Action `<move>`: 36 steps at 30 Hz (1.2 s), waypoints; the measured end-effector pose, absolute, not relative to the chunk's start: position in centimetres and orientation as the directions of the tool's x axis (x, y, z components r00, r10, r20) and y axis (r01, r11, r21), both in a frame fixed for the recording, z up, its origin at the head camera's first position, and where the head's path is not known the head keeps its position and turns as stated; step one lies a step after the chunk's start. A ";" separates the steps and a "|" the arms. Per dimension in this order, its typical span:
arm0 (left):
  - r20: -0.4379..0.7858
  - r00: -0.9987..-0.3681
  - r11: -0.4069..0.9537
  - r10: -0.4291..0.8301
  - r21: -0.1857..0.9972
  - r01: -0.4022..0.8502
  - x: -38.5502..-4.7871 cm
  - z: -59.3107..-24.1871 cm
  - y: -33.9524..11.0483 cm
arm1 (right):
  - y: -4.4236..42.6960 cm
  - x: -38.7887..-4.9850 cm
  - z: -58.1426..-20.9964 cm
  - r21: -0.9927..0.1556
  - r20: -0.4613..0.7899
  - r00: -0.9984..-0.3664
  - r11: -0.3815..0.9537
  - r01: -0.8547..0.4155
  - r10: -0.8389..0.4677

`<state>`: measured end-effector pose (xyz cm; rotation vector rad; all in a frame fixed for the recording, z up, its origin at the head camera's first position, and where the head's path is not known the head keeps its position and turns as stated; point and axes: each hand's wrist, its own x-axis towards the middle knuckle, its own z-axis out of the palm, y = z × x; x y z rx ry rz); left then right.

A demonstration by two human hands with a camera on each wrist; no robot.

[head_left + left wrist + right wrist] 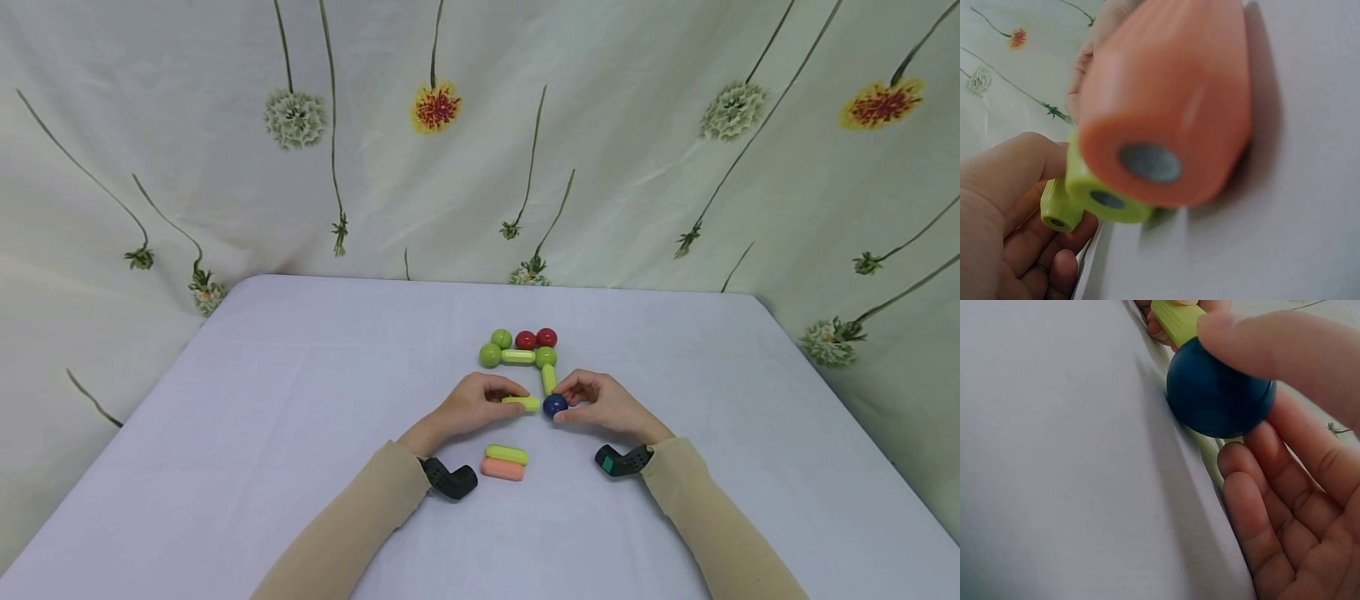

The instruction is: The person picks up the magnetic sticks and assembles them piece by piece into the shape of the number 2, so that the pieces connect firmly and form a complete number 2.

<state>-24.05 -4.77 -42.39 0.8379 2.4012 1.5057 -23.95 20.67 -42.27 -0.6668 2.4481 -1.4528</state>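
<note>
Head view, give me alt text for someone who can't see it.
A person's left hand holds a lime rod beside a blue ball in the right hand at a pale table. Beyond lie three green balls, two red balls and two more lime rods; nearer, another lime rod and an orange rod.

head view: bright, pretty even light
orange rod (1166, 87): super close, blurry
blue ball (1216, 394): kinda dim
table (1072, 456): soft shadow

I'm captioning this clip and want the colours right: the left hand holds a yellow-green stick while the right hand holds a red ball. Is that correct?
Not quite: the ball in the right hand is dark blue, not red, as the right wrist view shows. The left hand does hold a yellow-green stick.
</note>
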 end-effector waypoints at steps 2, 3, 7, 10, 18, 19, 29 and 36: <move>0.138 -0.822 0.325 0.553 0.872 0.365 -24.0 -42.4 -4.8 | 20.7 -23.9 -42.2 -0.873 0.044 -0.872 0.406 -0.271 -0.487; 0.137 -0.821 0.325 0.554 0.872 0.366 -24.0 -42.4 -4.8 | 20.7 -23.9 -42.2 -0.872 0.045 -0.872 0.406 -0.273 -0.488; 0.136 -0.818 0.334 0.558 0.866 0.372 -24.1 -42.4 -4.8 | 20.6 -23.9 -42.1 -0.869 0.047 -0.874 0.411 -0.275 -0.484; 0.138 -0.817 0.341 0.560 0.861 0.379 -24.1 -42.5 -4.8 | 20.6 -23.9 -42.1 -0.868 0.043 -0.876 0.417 -0.270 -0.480; 0.143 -0.813 0.337 0.565 0.859 0.385 -24.2 -42.6 -4.8 | 20.5 -23.8 -42.1 -0.872 0.032 -0.882 0.418 -0.255 -0.471; 0.143 -0.811 0.334 0.568 0.860 0.385 -23.9 -42.1 -4.8 | 20.3 -23.5 -41.6 -0.872 0.031 -0.882 0.419 -0.254 -0.471; 0.145 -0.811 0.325 0.566 0.865 0.382 -24.1 -42.6 -4.6 | 20.4 -23.7 -42.1 -0.863 0.036 -0.882 0.430 -0.264 -0.470; 0.145 -0.813 0.335 0.564 0.860 0.385 -24.2 -42.6 -4.8 | 20.5 -23.8 -42.1 -0.877 0.034 -0.880 0.409 -0.253 -0.473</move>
